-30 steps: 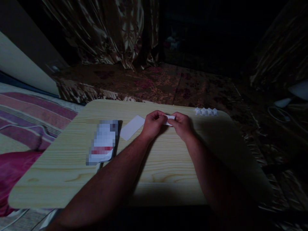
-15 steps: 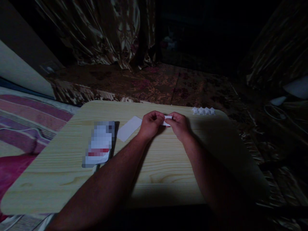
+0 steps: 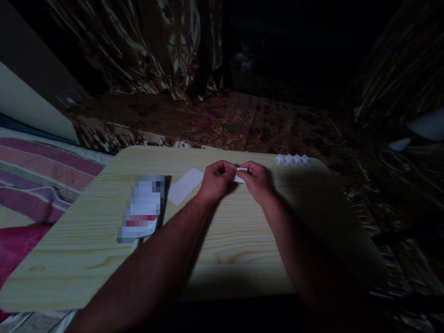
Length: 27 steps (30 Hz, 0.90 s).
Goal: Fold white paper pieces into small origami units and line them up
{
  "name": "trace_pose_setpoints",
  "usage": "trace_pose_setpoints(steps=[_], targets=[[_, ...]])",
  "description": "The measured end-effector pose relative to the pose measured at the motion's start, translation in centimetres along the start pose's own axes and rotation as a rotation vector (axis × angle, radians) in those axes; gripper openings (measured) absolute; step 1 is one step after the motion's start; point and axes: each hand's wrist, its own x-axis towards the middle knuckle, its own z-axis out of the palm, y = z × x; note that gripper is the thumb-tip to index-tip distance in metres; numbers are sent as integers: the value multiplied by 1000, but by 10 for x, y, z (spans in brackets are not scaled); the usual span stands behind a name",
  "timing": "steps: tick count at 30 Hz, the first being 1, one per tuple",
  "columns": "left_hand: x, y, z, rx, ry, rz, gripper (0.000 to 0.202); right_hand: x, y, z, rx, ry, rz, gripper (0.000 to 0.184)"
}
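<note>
Between the fingertips of both hands is a small piece of white paper (image 3: 241, 174), held just above the wooden table (image 3: 243, 240) near its far side. My left hand (image 3: 218, 179) is closed on the paper's left end, thumb toward the middle. From the other side my right hand (image 3: 257, 179) pinches the right end. The fingers cover much of the paper, so its folds cannot be made out. A flat white sheet of paper (image 3: 185, 186) lies just left of my left hand, partly behind it.
A blurred-out flat object (image 3: 144, 208) lies left of the sheet. Several small white folded paper stars (image 3: 293, 159) stand in a row at the table's far right edge. A striped bedspread (image 3: 31, 171) is at the left, curtains (image 3: 173, 51) beyond, and a white lamp (image 3: 426, 127) at the right.
Almost nothing differs. Both hands stay around the small white paper, with only a slight shift of fingers and camera view.
</note>
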Motion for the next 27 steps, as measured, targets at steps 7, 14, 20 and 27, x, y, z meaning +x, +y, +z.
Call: trace_pose_setpoints(steps=[7, 14, 20, 27], targets=[[1, 2, -1, -10, 18, -14, 17, 1, 1, 0, -14, 14, -15, 13], [1, -1, -1, -10, -11, -3, 17, 1, 1, -1, -48, 23, -61, 11], [3, -4, -2, -24, 52, 11, 17, 0, 0, 2, 71, -70, 59, 17], [4, -4, -3, -13, 61, 16, 17, 2, 3, 3, 24, -46, 64, 13]])
